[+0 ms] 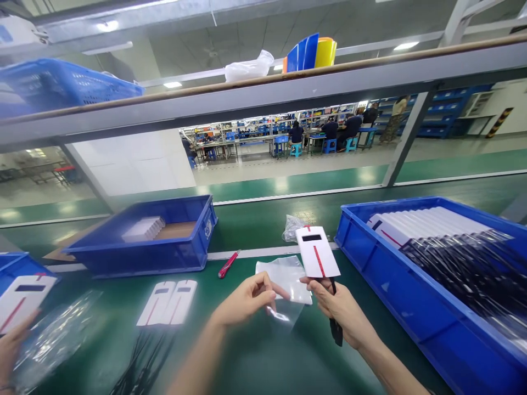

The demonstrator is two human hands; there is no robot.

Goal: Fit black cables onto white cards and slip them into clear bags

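Note:
My right hand [340, 307] grips a white flat device [317, 251] with a dark window and a red stripe, held upright, together with a black cable [335, 326] hanging below the fingers. My left hand [247, 299] pinches the edge of a clear plastic bag [284, 277] lying on the green table, just left of the device. Two more white devices [168, 303] lie side by side on the table to the left.
A blue bin [411, 307] at right holds rows of white devices and bagged ones. Another blue bin [148, 255] sits at back left. A red cutter [228, 264] and black cables [140, 362] lie on the table. Another person's hand [10, 345] holds a device at far left.

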